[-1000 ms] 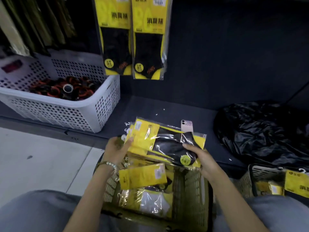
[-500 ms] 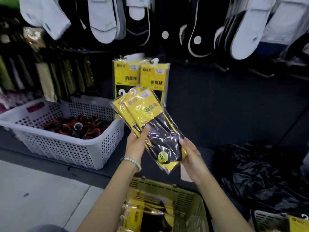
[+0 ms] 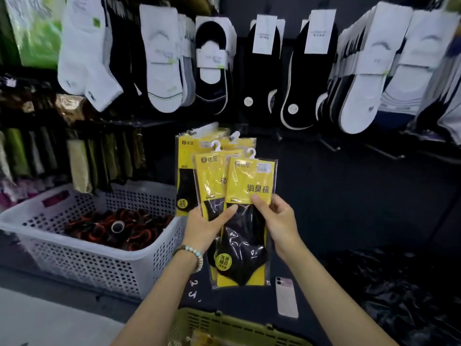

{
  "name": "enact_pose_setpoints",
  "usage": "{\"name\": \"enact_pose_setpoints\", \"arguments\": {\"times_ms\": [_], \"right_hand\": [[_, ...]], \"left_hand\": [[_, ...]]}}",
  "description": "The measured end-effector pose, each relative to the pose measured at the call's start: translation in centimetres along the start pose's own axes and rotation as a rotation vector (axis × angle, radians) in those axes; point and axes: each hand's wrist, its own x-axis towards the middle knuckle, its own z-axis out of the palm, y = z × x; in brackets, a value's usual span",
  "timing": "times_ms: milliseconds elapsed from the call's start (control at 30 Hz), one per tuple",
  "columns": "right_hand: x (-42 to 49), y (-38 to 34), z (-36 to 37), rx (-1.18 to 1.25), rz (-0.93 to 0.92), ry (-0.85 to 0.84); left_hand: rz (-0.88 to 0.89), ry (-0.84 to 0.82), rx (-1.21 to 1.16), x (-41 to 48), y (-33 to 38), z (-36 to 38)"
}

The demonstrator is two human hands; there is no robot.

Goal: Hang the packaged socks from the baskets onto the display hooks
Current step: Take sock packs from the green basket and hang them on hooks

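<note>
I hold a small stack of yellow sock packs upright in front of the dark display wall. My left hand (image 3: 207, 227) grips the rear pack (image 3: 208, 181) from the left, thumb across the black sock. My right hand (image 3: 278, 221) pinches the front pack (image 3: 249, 196) at its right side. Each pack has a white plastic hanger on top. More of the same yellow packs (image 3: 183, 161) hang on the wall just behind. The olive-green basket (image 3: 219, 323) with more packs sits below my arms. Bare display hooks (image 3: 329, 144) stick out to the right.
A white perforated basket (image 3: 94, 260) with dark and orange rolled items stands at the left. A pink phone (image 3: 287, 297) lies on the dark shelf. A black plastic bag (image 3: 399, 295) lies at the right. Rows of white and black socks (image 3: 264, 71) hang above.
I lifted the packs from over the green basket up to the wall and turned them upright. My view rose from the floor to the hanging rows.
</note>
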Motion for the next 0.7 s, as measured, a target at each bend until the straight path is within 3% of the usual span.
{"name": "enact_pose_setpoints", "arguments": {"times_ms": [500,700], "right_hand": [[9.7,0.4,3.4,-0.151,-0.076,0.064],[12.7,2.5,3.9,-0.201,0.014,0.184]], "left_hand": [[0.1,0.33,0.132,6.6,1.6,-9.2],[0.07,0.333,0.098,7.8,1.5,-9.8]]}}
